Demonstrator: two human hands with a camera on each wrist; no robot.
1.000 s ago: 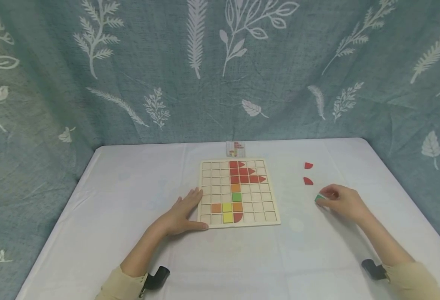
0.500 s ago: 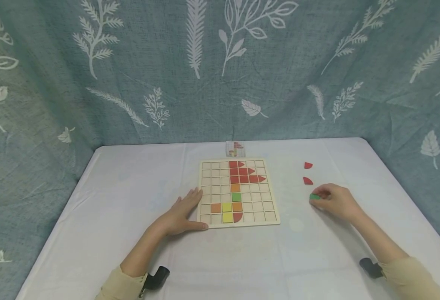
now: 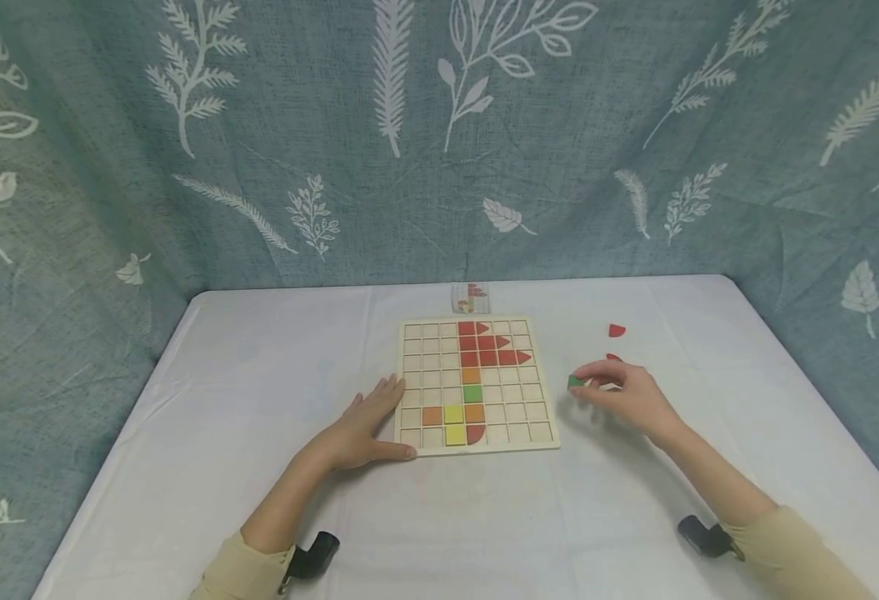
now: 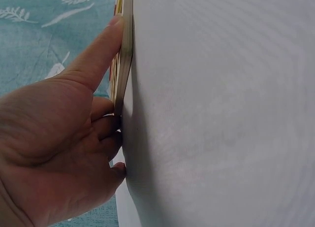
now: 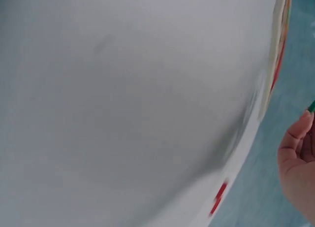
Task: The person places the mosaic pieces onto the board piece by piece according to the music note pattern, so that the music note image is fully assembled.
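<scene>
A wooden grid board (image 3: 514, 392) lies mid-table, with red, orange, green and yellow tiles in some of its cells. My left hand (image 3: 357, 429) rests at the board's lower left, its thumb on the near corner and its straight fingers along the left edge; the left wrist view shows that thumb (image 4: 106, 47) over the rim. Between thumb and fingertips my right hand (image 3: 626, 396) pinches a small green tile (image 3: 575, 382), held above the table just right of the board. In the right wrist view only part of that hand (image 5: 298, 160) shows, with a sliver of green.
Two red rounded pieces lie right of the board: one in full sight (image 3: 616, 331), the other partly hidden behind my right hand. A small clear-looking card (image 3: 471, 298) with a coloured pattern sits behind the board. A patterned curtain (image 3: 439, 167) hangs beyond the table.
My right hand has carried the green tile leftward toward the board and now covers part of the nearer red piece. My left hand and the board have stayed in place.
</scene>
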